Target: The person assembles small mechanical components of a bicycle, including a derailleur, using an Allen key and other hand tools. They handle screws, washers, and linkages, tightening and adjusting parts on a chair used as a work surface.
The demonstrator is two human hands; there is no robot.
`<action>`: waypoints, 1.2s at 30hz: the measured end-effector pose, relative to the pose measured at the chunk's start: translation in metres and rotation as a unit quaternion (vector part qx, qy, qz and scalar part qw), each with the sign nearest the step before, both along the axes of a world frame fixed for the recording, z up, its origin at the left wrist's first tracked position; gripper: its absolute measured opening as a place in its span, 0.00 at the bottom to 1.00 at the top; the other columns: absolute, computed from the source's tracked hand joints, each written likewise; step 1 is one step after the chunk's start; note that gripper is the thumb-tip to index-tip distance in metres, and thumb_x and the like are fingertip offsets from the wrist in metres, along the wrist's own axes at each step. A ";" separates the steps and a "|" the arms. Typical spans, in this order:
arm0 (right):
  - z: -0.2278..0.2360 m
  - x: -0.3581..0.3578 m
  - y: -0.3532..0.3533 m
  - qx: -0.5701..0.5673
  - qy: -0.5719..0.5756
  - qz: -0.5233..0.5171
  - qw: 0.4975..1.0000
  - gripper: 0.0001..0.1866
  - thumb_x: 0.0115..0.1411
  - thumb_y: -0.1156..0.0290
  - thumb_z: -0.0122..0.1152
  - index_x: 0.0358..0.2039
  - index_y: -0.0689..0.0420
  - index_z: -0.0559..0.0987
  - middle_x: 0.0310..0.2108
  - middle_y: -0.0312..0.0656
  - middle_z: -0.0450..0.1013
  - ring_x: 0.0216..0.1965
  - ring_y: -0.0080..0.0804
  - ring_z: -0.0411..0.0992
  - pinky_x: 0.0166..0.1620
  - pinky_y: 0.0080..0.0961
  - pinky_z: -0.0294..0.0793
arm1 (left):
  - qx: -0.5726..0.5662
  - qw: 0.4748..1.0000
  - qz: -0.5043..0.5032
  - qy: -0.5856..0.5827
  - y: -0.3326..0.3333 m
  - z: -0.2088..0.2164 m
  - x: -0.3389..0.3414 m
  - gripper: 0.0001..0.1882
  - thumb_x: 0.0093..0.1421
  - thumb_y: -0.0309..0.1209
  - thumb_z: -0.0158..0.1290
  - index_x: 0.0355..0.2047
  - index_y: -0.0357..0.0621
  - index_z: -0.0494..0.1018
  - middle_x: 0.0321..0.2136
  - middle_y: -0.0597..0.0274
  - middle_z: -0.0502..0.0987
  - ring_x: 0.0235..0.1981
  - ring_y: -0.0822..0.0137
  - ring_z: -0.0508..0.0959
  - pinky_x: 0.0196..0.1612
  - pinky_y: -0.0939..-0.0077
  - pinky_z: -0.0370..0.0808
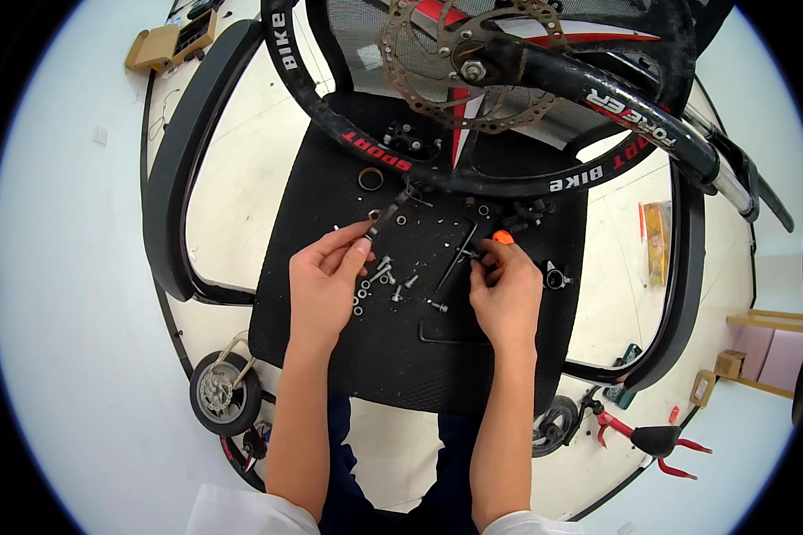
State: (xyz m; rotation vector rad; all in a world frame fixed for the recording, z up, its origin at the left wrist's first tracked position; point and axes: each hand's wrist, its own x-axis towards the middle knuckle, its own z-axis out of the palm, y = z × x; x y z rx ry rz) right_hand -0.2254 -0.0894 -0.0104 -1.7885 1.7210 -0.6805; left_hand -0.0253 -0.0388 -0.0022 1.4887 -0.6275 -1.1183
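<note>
My left hand pinches a slim dark metal part between thumb and fingertips, over a black chair seat. My right hand has its fingers curled together beside a black hex key. A small bolt-like piece shows at those fingertips, and an orange piece sticks up behind them; whether the hand holds it I cannot tell. Loose bolts and small washers lie between the hands. A second hex key rests nearer me, and a ring clamp sits right of my right hand.
A bicycle wheel with a rusty brake disc and black fork spans the seat's far side. Armrests flank the seat. On the floor are a small wheel, a red frame and an opened cardboard box.
</note>
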 end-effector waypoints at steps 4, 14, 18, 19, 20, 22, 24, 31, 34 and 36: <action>-0.006 0.002 0.000 -0.017 0.034 0.012 0.999 0.10 0.52 0.77 0.67 0.36 0.63 0.83 0.28 0.46 0.76 0.26 0.39 0.76 0.33 0.31 0.76 | 0.009 0.994 -0.016 0.107 0.006 0.002 0.010 0.14 0.65 0.24 0.55 0.49 0.29 0.74 0.40 0.52 0.80 0.37 0.68 0.80 0.40 0.78 0.75; -0.002 0.034 0.024 0.021 0.014 0.185 0.982 0.09 0.53 0.72 0.68 0.36 0.59 0.84 0.32 0.41 0.77 0.32 0.44 0.77 0.39 0.35 0.77 | 0.002 0.977 -0.037 0.209 0.013 0.014 0.004 0.19 0.64 0.21 0.54 0.55 0.28 0.67 0.46 0.44 0.79 0.46 0.58 0.82 0.47 0.70 0.81; 0.002 0.040 0.024 0.032 -0.028 0.143 0.989 0.08 0.54 0.78 0.65 0.36 0.63 0.83 0.30 0.42 0.78 0.30 0.36 0.79 0.36 0.29 0.78 | 0.008 0.971 -0.053 0.231 0.021 0.018 0.008 0.23 0.64 0.18 0.53 0.59 0.27 0.65 0.48 0.43 0.78 0.48 0.57 0.81 0.53 0.66 0.81; 0.003 0.039 0.024 0.047 -0.095 0.122 0.987 0.07 0.55 0.79 0.65 0.36 0.63 0.82 0.30 0.42 0.78 0.30 0.33 0.79 0.35 0.26 0.78 | 0.011 0.971 -0.061 0.229 0.023 0.017 0.008 0.24 0.64 0.18 0.54 0.59 0.27 0.65 0.48 0.43 0.78 0.48 0.57 0.81 0.53 0.66 0.81; 0.004 0.038 0.024 0.062 -0.162 0.101 0.980 0.07 0.55 0.80 0.65 0.36 0.64 0.82 0.30 0.42 0.78 0.29 0.29 0.79 0.35 0.24 0.78 | 0.009 0.973 -0.071 0.220 0.023 0.018 0.009 0.24 0.63 0.18 0.54 0.59 0.27 0.65 0.48 0.43 0.78 0.49 0.57 0.81 0.54 0.66 0.81; 0.008 0.033 0.025 0.111 -0.326 0.065 0.936 0.06 0.59 0.81 0.63 0.38 0.66 0.82 0.32 0.40 0.79 0.32 0.24 0.78 0.37 0.20 0.78 | 0.019 0.966 -0.081 0.244 0.023 0.020 0.005 0.23 0.63 0.18 0.54 0.59 0.27 0.66 0.48 0.43 0.78 0.48 0.58 0.81 0.54 0.67 0.81; 0.016 0.030 0.024 0.132 -0.417 0.091 0.895 0.08 0.60 0.82 0.62 0.40 0.66 0.82 0.33 0.41 0.79 0.32 0.25 0.78 0.38 0.21 0.79 | 0.020 0.960 -0.085 0.266 0.021 0.015 0.002 0.22 0.62 0.18 0.55 0.57 0.26 0.68 0.49 0.43 0.78 0.48 0.59 0.81 0.53 0.68 0.81; 0.017 0.023 0.021 0.207 -0.510 0.075 0.832 0.11 0.61 0.83 0.61 0.44 0.71 0.79 0.33 0.48 0.79 0.33 0.30 0.80 0.40 0.27 0.83 | 0.031 0.984 -0.102 0.142 0.011 0.010 -0.004 0.19 0.57 0.18 0.62 0.49 0.26 0.74 0.41 0.44 0.82 0.43 0.64 0.83 0.48 0.74 0.82; 0.017 0.022 0.019 0.204 -0.509 0.070 0.833 0.10 0.60 0.82 0.62 0.42 0.71 0.79 0.33 0.49 0.79 0.32 0.31 0.80 0.39 0.28 0.83 | 0.016 0.985 -0.101 0.140 0.009 0.010 -0.004 0.18 0.54 0.16 0.63 0.46 0.26 0.76 0.39 0.45 0.82 0.40 0.65 0.84 0.47 0.75 0.82; 0.017 0.022 0.018 0.199 -0.498 0.065 0.842 0.10 0.59 0.83 0.62 0.42 0.71 0.79 0.34 0.49 0.79 0.31 0.31 0.80 0.38 0.27 0.83 | 0.012 0.983 -0.106 0.148 0.008 0.012 -0.005 0.18 0.54 0.15 0.63 0.46 0.26 0.76 0.39 0.45 0.83 0.40 0.65 0.84 0.46 0.76 0.82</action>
